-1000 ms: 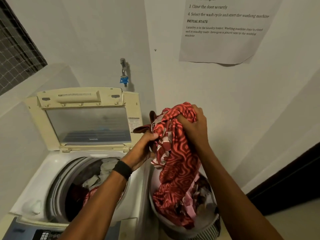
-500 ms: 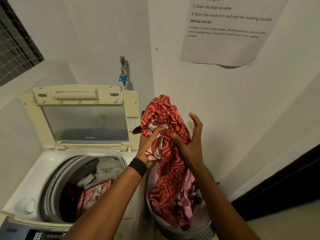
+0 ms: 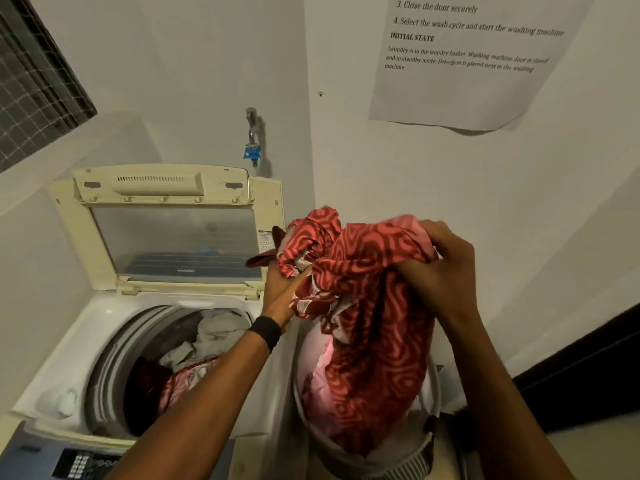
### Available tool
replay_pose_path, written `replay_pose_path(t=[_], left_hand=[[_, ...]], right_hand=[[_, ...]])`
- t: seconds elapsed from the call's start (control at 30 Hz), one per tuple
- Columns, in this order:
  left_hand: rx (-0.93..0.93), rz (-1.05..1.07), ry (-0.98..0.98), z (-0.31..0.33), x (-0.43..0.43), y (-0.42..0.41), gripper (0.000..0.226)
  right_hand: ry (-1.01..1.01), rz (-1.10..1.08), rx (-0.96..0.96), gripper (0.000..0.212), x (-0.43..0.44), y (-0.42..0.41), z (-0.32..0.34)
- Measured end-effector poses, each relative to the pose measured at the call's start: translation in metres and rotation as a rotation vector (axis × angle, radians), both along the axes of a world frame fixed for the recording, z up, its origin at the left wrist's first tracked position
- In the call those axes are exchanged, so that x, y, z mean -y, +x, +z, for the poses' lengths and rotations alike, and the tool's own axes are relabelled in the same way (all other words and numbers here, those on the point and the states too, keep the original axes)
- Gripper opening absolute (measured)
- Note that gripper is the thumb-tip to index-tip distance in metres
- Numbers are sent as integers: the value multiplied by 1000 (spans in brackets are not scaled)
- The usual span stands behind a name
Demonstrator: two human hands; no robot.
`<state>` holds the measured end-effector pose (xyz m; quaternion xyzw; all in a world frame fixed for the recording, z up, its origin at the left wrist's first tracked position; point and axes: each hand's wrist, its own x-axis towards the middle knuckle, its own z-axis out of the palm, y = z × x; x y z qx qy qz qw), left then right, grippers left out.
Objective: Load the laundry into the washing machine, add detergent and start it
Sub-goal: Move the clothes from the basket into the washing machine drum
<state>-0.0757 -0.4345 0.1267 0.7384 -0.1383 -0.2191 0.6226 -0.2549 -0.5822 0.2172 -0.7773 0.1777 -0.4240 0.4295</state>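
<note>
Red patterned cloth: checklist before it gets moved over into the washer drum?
1. Washing machine lid raised: ok.
2. Left hand and right hand both grip the red patterned cloth: ok.
3. Cloth clear of the laundry basket: not ok, its lower end hangs inside.
4. Room in the drum: ok, it seems; the clothes in it lie low.
5. Detergent at hand: cannot tell, none in view.

Washer (image 3: 69,341) drum lay open from above, lid (image 3: 173,237) upright at far side. Clothes (image 3: 214,337) sat low inside, room above. Left forearm (image 3: 194,407) crossed its near-right rim. Basket (image 3: 391,467) at right was packed w/ red cloth (image 3: 374,341).
</note>
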Motion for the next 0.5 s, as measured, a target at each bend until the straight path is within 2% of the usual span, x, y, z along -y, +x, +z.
replay_pose_path(t=[0.03, 0.13, 0.2, 0.27, 0.37, 0.43, 0.5], left_hand=[[49, -25, -7, 1, 3, -5, 50], [87, -97, 8, -1, 8, -9, 80], [76, -220, -14, 7, 4, -11, 69], [-27, -331, -50, 10, -4, -12, 62], [-209, -438, -74, 14, -19, -11, 76], [-232, -486, -39, 22, -18, -8, 67], [-275, -489, -4, 31, -14, -6, 73]], right_hand=[[-11, -35, 25, 21, 1, 12, 5], [160, -38, 52, 27, -3, 56, -3], [286, 7, 35, 28, -6, 77, -20], [341, 28, 11, 23, -3, 88, -38], [265, 57, -78, 14, 7, 92, -54], [165, 65, -137, 9, 6, 93, -60], [58, 150, -167, 9, -4, 95, -62]])
